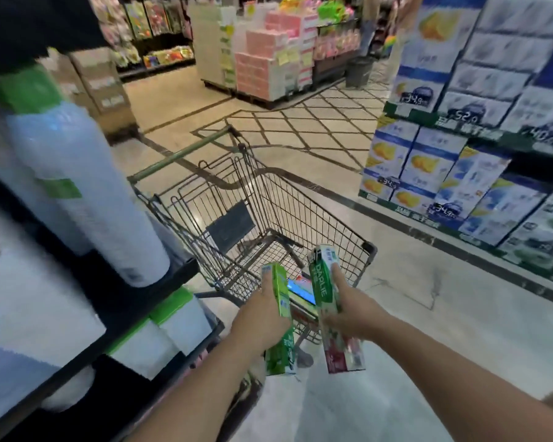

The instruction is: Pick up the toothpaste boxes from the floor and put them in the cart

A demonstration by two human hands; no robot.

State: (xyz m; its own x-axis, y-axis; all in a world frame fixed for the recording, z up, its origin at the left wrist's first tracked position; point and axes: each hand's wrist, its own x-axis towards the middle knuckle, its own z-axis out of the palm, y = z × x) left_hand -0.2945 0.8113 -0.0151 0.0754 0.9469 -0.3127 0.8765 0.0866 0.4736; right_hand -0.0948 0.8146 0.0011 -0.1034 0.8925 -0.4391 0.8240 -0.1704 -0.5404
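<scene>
My left hand [262, 317] grips a green toothpaste box [280, 295] that points up over the near end of the wire shopping cart [304, 199]. My right hand [348, 307] grips a green and red toothpaste box [323, 282] marked DARLIE, also held above the cart's near rim. Between the two boxes, lower inside the cart, lies a blue and red box [302, 290]. The cart's green handle [179, 154] is at the far end.
A dark shelf [173, 275] with wrapped white rolls stands close on my left, touching the cart's side. Stacked blue and white cartons [444, 173] line the right. Pink boxes on a pallet [268, 68] stand far ahead. Tiled floor lies to the right of the cart.
</scene>
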